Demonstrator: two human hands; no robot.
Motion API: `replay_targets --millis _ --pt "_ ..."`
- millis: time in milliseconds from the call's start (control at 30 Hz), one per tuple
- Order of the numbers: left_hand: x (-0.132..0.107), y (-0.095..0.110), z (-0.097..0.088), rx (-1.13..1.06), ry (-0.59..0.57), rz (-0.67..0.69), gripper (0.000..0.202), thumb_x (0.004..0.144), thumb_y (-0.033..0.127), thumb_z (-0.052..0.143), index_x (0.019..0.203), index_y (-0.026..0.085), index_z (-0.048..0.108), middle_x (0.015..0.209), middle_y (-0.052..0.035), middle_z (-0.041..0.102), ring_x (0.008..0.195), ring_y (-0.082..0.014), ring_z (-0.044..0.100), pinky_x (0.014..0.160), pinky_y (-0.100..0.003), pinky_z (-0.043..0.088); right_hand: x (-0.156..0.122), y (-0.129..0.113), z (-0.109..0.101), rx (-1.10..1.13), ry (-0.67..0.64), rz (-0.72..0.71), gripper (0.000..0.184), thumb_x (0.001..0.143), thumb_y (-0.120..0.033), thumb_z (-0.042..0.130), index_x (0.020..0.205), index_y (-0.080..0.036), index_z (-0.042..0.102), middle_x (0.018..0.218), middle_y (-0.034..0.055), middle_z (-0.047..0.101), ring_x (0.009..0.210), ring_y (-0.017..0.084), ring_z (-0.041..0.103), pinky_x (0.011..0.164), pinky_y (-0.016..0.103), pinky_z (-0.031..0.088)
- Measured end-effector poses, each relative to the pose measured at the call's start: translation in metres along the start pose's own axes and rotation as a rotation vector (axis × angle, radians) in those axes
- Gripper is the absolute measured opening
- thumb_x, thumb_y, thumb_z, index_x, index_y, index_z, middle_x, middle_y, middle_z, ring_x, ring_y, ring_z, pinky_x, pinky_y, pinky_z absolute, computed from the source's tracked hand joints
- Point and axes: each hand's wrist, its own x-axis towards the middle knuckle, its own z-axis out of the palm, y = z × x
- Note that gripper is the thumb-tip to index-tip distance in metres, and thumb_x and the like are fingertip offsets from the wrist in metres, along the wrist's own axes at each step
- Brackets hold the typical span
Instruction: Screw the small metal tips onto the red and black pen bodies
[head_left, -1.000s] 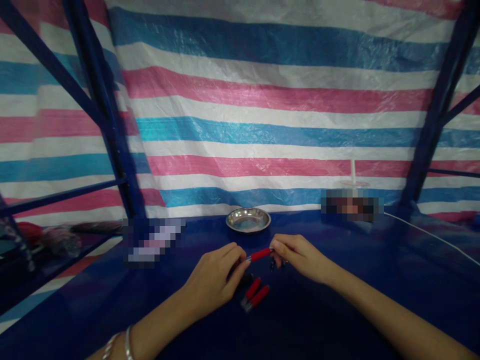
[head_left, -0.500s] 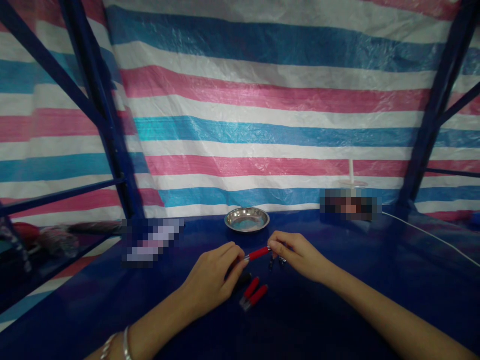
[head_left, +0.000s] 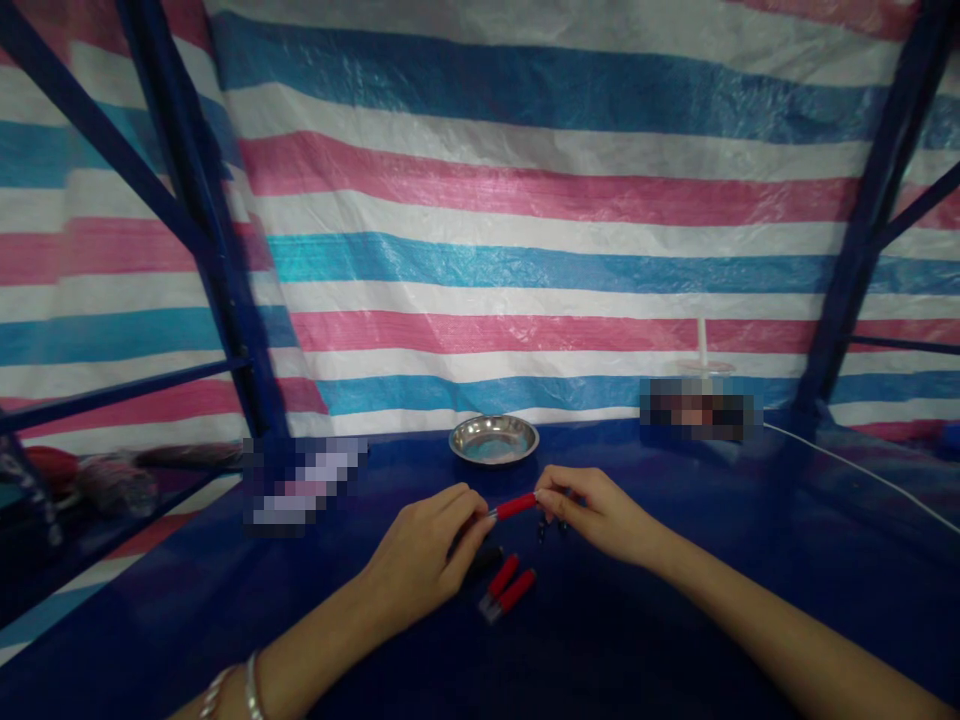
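Between my two hands, a red pen (head_left: 516, 505) with a silvery end is held slightly tilted above the table. My left hand (head_left: 435, 540) is closed, pinching its silvery left end between thumb and fingers. At the other end, the fingertips of my right hand (head_left: 592, 510) are closed on the tip. Two more red pen pieces (head_left: 513, 590) with pale ends lie side by side below. A black object (head_left: 489, 558) shows partly from behind my left hand. Small dark shiny parts (head_left: 542, 528) lie beneath my right fingers, too small to name.
A shallow steel dish (head_left: 494, 462) stands at the back of the blue table (head_left: 637, 640). Blurred-out items sit at the left (head_left: 307, 485) and back right (head_left: 701, 408), the latter with a white straw (head_left: 703, 342). A white cable (head_left: 862, 465) runs right. Blue posts (head_left: 225, 290) and striped sheeting (head_left: 525, 200) surround it.
The red pen and my right fingertips have shifted very slightly to the left. My left hand and the loose pieces stay where they were.
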Motion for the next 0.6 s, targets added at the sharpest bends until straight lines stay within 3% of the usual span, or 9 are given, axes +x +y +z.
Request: replay_targets --millis 167,267,400,600 --pt "0.005 -0.016 -0.007 0.154 0.034 -0.132 0.027 0.085 0.031 0.029 0.082 0.018 0.052 0.08 -0.0011 0.054 0.073 -0.0105 0.051 0.067 -0.022 0.039 0.001 0.003 -0.004 -0.027 0.143 -0.008 0.02 0.084 -0.032 0.039 0.086 -0.014 0.049 0.067 -0.0004 0.048 0.059 0.008 0.043 0.055 0.017 0.032" --pt "0.007 -0.033 -0.009 0.254 -0.01 -0.25 0.029 0.084 0.034 0.029 0.08 0.017 0.053 0.077 -0.0022 0.055 0.071 -0.0121 0.052 0.062 -0.023 0.038 0.0 0.004 -0.008 -0.045 0.185 0.003 0.021 0.084 -0.032 0.038 0.088 -0.015 0.049 0.068 0.0001 0.048 0.059 0.008 0.043 0.054 0.018 0.032" --pt "0.006 -0.045 -0.007 0.279 -0.139 -0.33 0.027 0.082 0.034 0.033 0.079 0.018 0.055 0.076 -0.0028 0.056 0.073 -0.0141 0.054 0.058 -0.021 0.036 0.0 0.005 -0.008 -0.105 0.173 -0.006 0.019 0.083 -0.031 0.039 0.083 -0.015 0.05 0.068 0.0004 0.049 0.06 0.008 0.043 0.055 0.019 0.033" --pt "0.005 -0.038 -0.005 0.264 -0.244 -0.355 0.023 0.081 0.032 0.036 0.078 0.021 0.056 0.079 -0.0029 0.057 0.077 -0.0172 0.056 0.057 -0.022 0.036 0.0 0.011 -0.007 -0.299 0.11 0.02 0.015 0.08 -0.024 0.044 0.075 -0.015 0.055 0.07 0.0021 0.05 0.063 0.01 0.045 0.06 0.022 0.034"
